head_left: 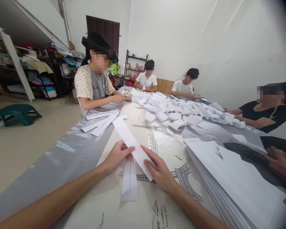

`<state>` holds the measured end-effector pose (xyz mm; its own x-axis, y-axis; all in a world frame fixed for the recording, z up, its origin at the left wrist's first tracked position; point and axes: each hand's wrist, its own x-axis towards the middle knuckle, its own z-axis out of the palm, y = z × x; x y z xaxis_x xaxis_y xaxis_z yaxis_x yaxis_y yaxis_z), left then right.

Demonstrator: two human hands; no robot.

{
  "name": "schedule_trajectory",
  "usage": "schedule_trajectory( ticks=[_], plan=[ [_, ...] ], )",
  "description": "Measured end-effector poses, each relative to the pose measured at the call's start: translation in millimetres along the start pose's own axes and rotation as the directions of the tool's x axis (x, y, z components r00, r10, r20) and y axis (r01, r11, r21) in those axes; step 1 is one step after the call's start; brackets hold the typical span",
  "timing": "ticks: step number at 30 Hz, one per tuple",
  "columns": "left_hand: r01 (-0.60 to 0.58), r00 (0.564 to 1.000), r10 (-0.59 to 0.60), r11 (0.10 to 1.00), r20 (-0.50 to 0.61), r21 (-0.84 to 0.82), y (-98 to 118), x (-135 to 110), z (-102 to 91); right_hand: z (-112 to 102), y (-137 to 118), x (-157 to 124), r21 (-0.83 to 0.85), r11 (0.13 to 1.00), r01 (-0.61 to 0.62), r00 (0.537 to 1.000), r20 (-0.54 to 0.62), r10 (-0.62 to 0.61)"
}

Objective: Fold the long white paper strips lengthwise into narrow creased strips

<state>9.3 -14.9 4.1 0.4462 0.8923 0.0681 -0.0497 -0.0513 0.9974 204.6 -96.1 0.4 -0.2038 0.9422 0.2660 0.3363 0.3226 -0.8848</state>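
Note:
A long white paper strip [131, 136] slants across the middle of the head view, held between both hands above the table. My left hand [120, 154] pinches its left edge, thumb on top and fingers curled beneath. My right hand [160, 168] grips the strip's near right end, thumb on the paper. Below my left hand a second, folded paper strip [129, 187] with a lengthwise slit or crease points toward me; whether the fingers also hold it, I cannot tell. Several more paper strips [102, 122] lie loosely crossed just beyond my left hand.
A big pile of folded white paper pieces [173, 109] covers the table's far middle. A stack of large white sheets [228, 168] lies at right. The tablecloth [97, 213] bears Eiffel Tower prints. Several people sit or stand around the table. A green stool [20, 114] stands at left.

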Motion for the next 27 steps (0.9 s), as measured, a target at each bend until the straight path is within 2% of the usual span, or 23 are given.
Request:
schedule_trajectory(
  ticks=[4, 11, 15, 21, 27],
  plan=[
    [-0.008, 1.000, 0.008, 1.000, -0.005, -0.022, 0.8, 0.8, -0.4, 1.3, 0.8, -0.3, -0.027, 0.999, 0.018, 0.999, -0.032, -0.019],
    [-0.048, 0.996, 0.049, 0.999, 0.073, -0.018, 1.8, -1.6, -0.2, 4.2, 1.0, -2.0, -0.097, 0.995, 0.038, 0.998, -0.053, -0.044],
    [-0.014, 0.998, 0.014, 1.000, 0.059, 0.004, 1.8, -2.2, -1.2, 5.7, 3.3, -3.6, -0.197, 0.977, 0.082, 0.995, -0.032, -0.090],
    [-0.003, 0.999, 0.003, 1.000, 0.032, 0.023, 5.9, -2.5, -0.3, 7.1, 3.8, -4.2, -0.248, 0.961, 0.123, 0.992, 0.026, -0.121],
    [0.005, 1.000, -0.004, 0.997, 0.008, -0.083, 1.1, -0.3, -1.4, 7.1, 2.1, -6.1, -0.332, 0.932, 0.149, 0.989, 0.062, -0.136]
  ],
)
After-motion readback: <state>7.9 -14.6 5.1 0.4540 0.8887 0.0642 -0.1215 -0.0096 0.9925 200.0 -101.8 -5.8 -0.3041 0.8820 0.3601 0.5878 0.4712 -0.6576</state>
